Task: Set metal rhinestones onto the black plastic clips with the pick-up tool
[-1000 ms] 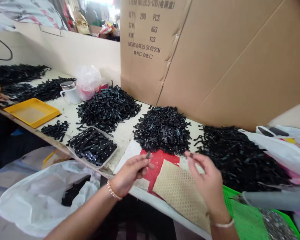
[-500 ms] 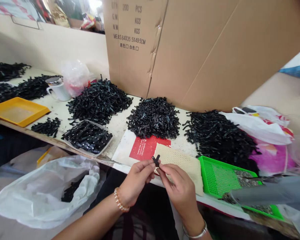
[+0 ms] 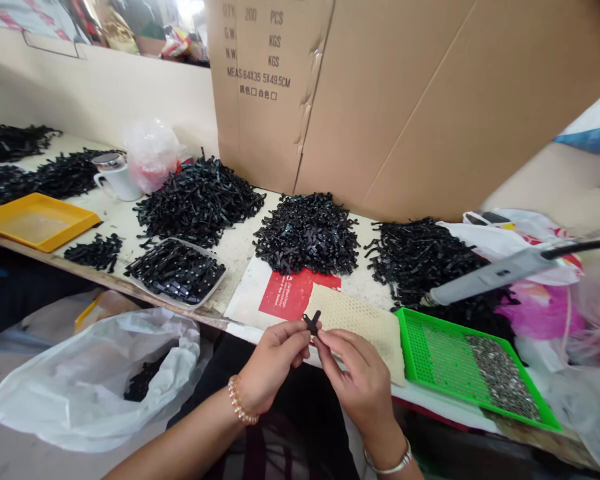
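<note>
Left hand [image 3: 275,363]: pinches one small black strip [image 3: 311,323] above the worktop [image 3: 240,250] edge.
Right hand [image 3: 363,383]: grips its mate, seemingly crossed.
Care: align ends squarely; press gently.

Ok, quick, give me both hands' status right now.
Left hand: closed, fingers pinching the small black parts.
Right hand: closed, fingers pinching the same small black parts from the other side.

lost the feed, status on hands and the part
Left hand and right hand pinch small black part together. Held over mesh pad. Nothing in the way.
</note>
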Available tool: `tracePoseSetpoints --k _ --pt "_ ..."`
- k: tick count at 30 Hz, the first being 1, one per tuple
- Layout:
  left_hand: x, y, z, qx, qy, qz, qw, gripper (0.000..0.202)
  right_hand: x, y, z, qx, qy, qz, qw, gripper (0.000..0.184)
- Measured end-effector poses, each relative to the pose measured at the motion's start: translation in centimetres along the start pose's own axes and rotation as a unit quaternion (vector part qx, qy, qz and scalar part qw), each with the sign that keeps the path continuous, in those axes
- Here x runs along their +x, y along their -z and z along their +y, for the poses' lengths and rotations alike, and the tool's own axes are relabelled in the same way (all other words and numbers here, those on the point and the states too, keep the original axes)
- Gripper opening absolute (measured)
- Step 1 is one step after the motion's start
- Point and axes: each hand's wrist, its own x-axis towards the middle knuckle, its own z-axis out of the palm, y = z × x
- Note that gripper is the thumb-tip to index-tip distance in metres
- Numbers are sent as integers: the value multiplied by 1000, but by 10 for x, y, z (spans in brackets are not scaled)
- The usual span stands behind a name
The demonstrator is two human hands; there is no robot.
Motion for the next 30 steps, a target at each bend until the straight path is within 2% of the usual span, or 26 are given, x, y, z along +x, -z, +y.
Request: tracePoseSetpoints --k 14,19,25,30 --pt "7 -1 -2 5 30 6 1000 29 -6 -4 10 -1 -16 -30 999 13" --pt "11 0 -3 27 16 4 999 27 -6 -5 14 -19 -2 -32 999 15" --pt "14 3 -6 62 -5 1 998 24 -6 -11 14 15 -23 -26 999 14" --pt "16 3 -2 50 15 -9 999 25 -8 -16 15 40 -42 -25 998 14"
